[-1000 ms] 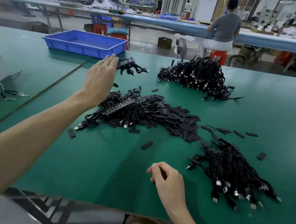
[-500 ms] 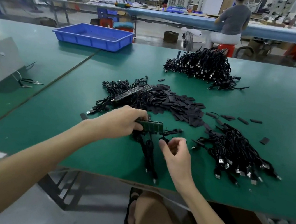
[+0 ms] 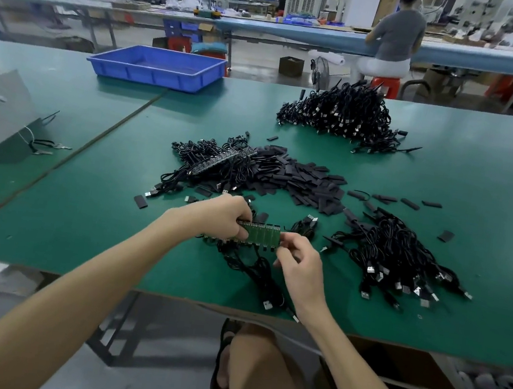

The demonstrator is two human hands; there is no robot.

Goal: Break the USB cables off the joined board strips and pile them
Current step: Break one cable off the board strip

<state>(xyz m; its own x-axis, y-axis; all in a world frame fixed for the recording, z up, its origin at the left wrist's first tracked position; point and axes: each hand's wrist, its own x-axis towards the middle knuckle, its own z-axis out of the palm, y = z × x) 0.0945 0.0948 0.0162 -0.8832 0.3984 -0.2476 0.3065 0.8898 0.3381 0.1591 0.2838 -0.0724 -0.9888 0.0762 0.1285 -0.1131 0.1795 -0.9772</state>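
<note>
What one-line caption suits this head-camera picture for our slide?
Left hand and right hand hold a green board strip with black cables over the table, beside a cable pile.

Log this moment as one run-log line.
left hand: grips board strip, left end | right hand: pinches right end | cables: dangle from strip onto table | loose-cable pile: right of hands

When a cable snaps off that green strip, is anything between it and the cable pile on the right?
Nothing visible does. The left hand and right hand grip the strip. Only bare table lies between it and the pile. One loose cable lies farther back, off that path.
</note>
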